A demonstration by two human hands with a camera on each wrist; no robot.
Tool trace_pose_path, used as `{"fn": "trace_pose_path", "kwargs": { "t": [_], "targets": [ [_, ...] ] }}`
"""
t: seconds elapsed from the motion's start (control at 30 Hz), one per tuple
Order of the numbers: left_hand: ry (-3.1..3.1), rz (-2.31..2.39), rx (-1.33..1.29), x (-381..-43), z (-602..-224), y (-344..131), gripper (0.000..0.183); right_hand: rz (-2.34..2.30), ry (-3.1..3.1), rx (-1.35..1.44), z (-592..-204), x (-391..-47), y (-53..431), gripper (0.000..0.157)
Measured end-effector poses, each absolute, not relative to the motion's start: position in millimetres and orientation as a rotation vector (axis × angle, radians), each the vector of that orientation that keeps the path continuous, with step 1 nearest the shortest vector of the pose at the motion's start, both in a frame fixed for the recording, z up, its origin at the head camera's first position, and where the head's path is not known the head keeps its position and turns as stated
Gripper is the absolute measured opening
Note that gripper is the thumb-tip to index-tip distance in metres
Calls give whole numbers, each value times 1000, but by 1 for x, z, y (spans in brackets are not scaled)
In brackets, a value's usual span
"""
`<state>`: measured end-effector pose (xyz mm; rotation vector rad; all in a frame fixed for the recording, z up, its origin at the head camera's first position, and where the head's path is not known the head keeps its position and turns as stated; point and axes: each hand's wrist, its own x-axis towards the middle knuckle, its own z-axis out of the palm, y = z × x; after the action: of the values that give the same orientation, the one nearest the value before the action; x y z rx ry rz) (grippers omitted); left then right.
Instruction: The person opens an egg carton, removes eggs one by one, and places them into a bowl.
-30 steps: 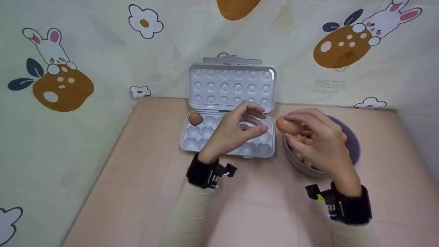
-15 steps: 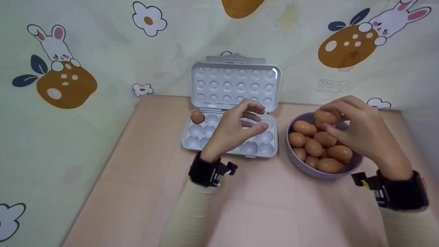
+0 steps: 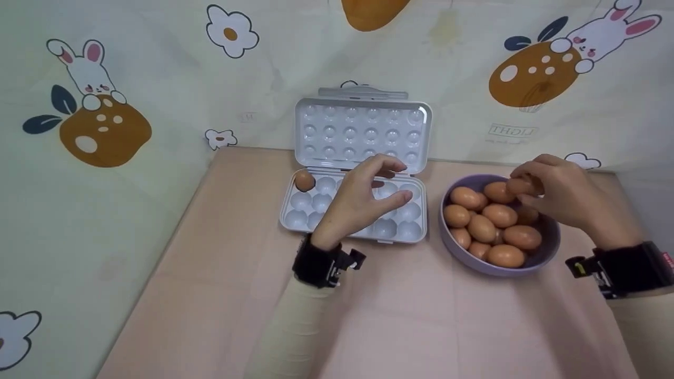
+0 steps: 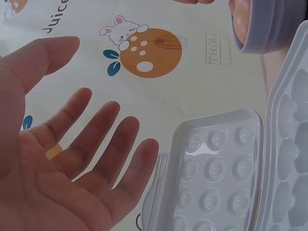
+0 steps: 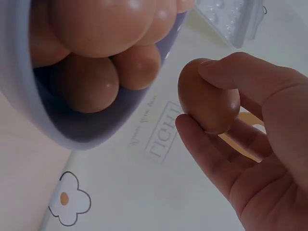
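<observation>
My right hand (image 3: 571, 197) pinches a brown egg (image 5: 208, 96) between thumb and fingers, over the right far rim of a purple bowl (image 3: 447, 247). Several brown eggs (image 3: 482, 228) are heaped in that bowl. Above the lower half of an open white egg box (image 3: 354, 238), my left hand (image 3: 358, 200) hovers with fingers spread and nothing in it; the left wrist view shows its bare palm (image 4: 53, 192). One egg (image 3: 304, 180) sits in the box's far left cup. The left hand hides some of the middle cups.
The box's dimpled lid (image 3: 363, 131) stands raised at the back, near a patterned cloth wall (image 3: 263, 95). Box and bowl stand side by side on a pinkish table cover (image 3: 389, 316). Black camera bands (image 3: 316, 263) circle both wrists.
My right hand has moved right with its egg, from between the box and bowl to the bowl's right far side. The left hand stays in nearly the same place.
</observation>
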<state>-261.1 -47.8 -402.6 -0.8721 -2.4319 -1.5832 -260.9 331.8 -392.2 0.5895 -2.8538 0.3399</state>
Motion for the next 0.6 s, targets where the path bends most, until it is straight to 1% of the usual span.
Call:
{"fn": "trace_pose_path", "kwargs": {
  "t": [0.13, 0.23, 0.47, 0.6],
  "targets": [
    [-2437, -1572, -868, -262, -402, -49, 40, 333, -3008, 479, -398, -267, 335, 28],
    [-2433, -1565, -878, -262, -402, -49, 40, 336, -3061, 422, -402, -268, 339, 27],
    [-2433, -1544, -891, -263, -403, -48, 38, 336, -3063, 538, -411, -273, 346, 31],
    [-2437, -1540, -890, -262, -404, -49, 37, 344, -3079, 552, -413, -275, 344, 33]
  ]
}}
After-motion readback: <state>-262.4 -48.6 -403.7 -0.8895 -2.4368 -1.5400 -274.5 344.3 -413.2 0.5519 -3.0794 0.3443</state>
